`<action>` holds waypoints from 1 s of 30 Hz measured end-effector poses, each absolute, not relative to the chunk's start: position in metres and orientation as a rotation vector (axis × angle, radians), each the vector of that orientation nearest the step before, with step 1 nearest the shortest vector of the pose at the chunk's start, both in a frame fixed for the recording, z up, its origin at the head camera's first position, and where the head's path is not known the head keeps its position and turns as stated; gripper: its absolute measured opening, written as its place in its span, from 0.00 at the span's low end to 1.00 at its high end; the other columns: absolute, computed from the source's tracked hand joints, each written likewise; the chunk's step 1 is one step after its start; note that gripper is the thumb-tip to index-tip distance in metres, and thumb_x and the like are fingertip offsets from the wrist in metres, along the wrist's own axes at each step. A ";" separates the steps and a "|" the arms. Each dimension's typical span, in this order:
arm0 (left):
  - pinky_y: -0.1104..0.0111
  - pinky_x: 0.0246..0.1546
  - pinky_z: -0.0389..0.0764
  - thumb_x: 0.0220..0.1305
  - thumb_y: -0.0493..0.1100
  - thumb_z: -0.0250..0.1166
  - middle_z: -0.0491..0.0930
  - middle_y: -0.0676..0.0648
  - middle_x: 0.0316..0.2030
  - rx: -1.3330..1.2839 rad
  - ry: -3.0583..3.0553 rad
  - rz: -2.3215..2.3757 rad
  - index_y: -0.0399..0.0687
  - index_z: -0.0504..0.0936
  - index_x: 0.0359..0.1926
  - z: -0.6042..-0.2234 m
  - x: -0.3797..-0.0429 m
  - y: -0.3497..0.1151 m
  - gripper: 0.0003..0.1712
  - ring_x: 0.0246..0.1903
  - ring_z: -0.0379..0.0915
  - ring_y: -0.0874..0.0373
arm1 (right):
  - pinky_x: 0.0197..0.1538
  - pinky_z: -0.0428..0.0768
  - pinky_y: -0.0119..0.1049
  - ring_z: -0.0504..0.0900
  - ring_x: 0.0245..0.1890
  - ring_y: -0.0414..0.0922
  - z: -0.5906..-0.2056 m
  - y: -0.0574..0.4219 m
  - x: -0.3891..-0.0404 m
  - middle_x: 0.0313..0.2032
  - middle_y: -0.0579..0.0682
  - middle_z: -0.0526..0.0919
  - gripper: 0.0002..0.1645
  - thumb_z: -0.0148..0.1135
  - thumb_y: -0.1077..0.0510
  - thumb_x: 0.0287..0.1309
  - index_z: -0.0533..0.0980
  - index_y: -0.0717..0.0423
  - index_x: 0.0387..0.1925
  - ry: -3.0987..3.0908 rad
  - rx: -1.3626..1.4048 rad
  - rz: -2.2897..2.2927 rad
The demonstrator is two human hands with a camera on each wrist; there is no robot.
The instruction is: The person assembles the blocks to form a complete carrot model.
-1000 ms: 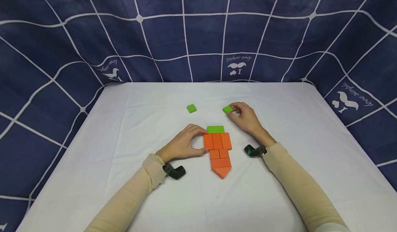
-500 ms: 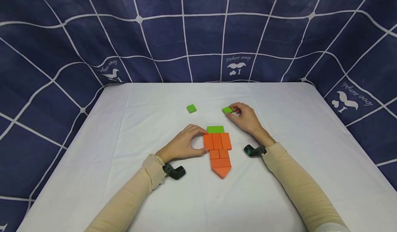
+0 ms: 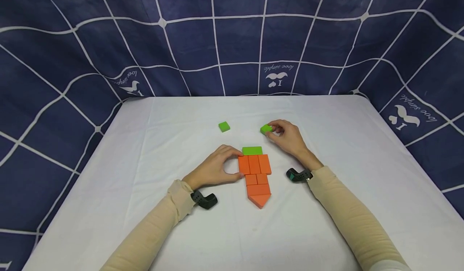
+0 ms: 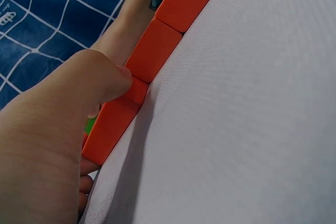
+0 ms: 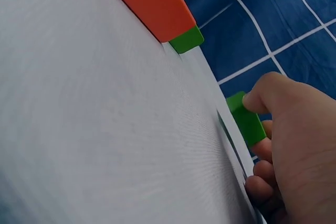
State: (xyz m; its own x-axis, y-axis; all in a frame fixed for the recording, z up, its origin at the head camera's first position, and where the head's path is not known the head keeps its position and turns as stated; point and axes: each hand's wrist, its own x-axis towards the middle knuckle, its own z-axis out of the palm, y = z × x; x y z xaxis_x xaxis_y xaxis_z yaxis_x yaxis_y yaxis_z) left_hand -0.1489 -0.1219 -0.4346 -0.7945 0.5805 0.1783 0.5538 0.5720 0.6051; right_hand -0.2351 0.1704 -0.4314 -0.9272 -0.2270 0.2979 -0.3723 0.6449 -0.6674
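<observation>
An arrow-like flat figure of orange blocks lies mid-table in the head view, with a pointed orange block (image 3: 259,201) at its near end. At its far end lies a green rectangular block (image 3: 252,150). My left hand (image 3: 214,166) grips the figure's leftmost orange block (image 3: 243,165) by its ends, thumb near and forefinger far. The left wrist view shows the thumb (image 4: 113,80) against that block. To the right and farther off, my right hand (image 3: 288,139) pinches a small green block (image 5: 248,120) between thumb and fingers. Whether that block touches the cloth, I cannot tell.
Another small green block (image 3: 224,126) lies alone toward the back of the table, left of the right hand. A white cloth (image 3: 174,122) covers the table. Dark blue curtains (image 3: 239,37) with white grid lines stand behind and at both sides.
Almost nothing differs. The right hand and its green block show only a tiny shift. The left hand and the orange figure stay in place.
</observation>
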 end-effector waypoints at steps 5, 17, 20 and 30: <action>0.59 0.70 0.69 0.57 0.59 0.75 0.78 0.55 0.59 0.997 2.756 1.020 0.54 0.79 0.62 -0.434 -0.150 -0.121 0.34 0.63 0.68 0.60 | 0.42 0.76 0.38 0.79 0.36 0.50 -0.432 0.172 -0.234 0.40 0.55 0.84 0.19 0.72 0.57 0.60 0.84 0.58 0.52 -2.645 0.526 1.203; 0.59 0.70 0.70 0.57 0.59 0.75 0.78 0.55 0.59 0.995 2.754 1.031 0.54 0.79 0.62 -0.434 -0.150 -0.121 0.34 0.63 0.68 0.60 | 0.37 0.74 0.30 0.76 0.33 0.46 -0.432 0.176 -0.229 0.35 0.51 0.81 0.17 0.70 0.59 0.60 0.84 0.54 0.51 -2.673 0.644 1.344; 0.59 0.70 0.70 0.57 0.59 0.75 0.78 0.54 0.59 0.996 2.755 1.027 0.54 0.79 0.62 -0.434 -0.150 -0.121 0.34 0.63 0.68 0.60 | 0.38 0.74 0.31 0.76 0.34 0.47 -0.431 0.176 -0.227 0.36 0.50 0.81 0.16 0.69 0.59 0.60 0.84 0.53 0.50 -2.698 0.671 1.363; 0.58 0.70 0.70 0.57 0.59 0.75 0.78 0.54 0.59 0.991 2.761 1.026 0.54 0.79 0.62 -0.435 -0.148 -0.122 0.34 0.63 0.68 0.59 | 0.39 0.74 0.32 0.76 0.35 0.46 -0.431 0.178 -0.227 0.35 0.48 0.80 0.15 0.66 0.59 0.59 0.83 0.52 0.49 -2.819 0.767 1.316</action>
